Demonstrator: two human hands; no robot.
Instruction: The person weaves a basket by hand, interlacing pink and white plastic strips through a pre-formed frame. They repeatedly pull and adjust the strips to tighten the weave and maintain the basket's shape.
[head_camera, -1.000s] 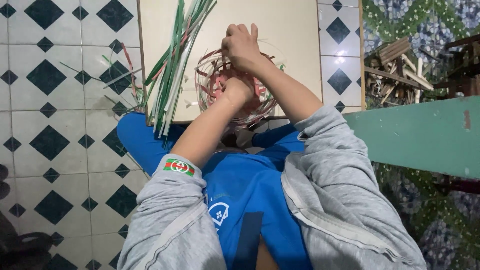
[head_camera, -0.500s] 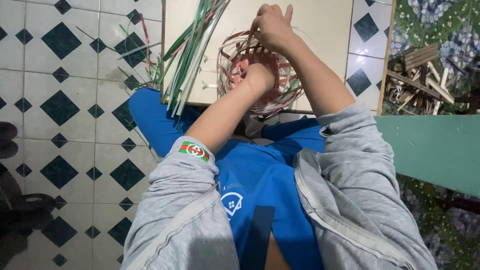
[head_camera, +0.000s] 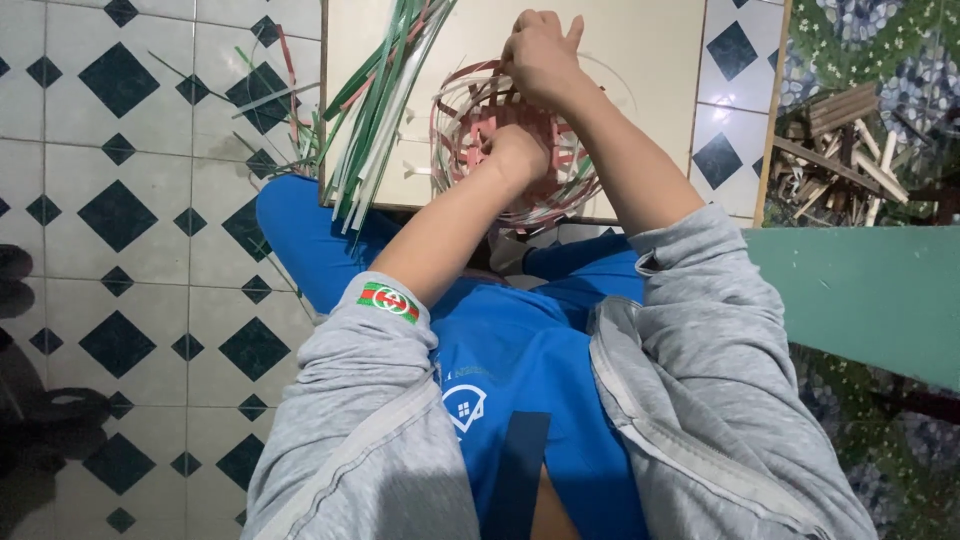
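Observation:
A half-woven round basket (head_camera: 560, 185) of red, white and green strips rests on a cream board (head_camera: 650, 60) over my lap. My left hand (head_camera: 510, 155) is closed inside the basket, gripping its woven strips. At the far rim my right hand (head_camera: 540, 50) pinches a strip of the basket. A bundle of long green, white and red strips (head_camera: 385, 90) lies on the board to the left of both hands, its ends hanging over the near edge.
White floor tiles with dark diamonds (head_camera: 120, 210) spread to the left, with loose strips (head_camera: 270, 100) scattered on them. A green painted ledge (head_camera: 860, 290) runs on the right. Behind it lies a pile of wood scraps (head_camera: 840, 150).
Both hands stay on the basket; the right hand has shifted a little along its far rim. The view has shifted slightly.

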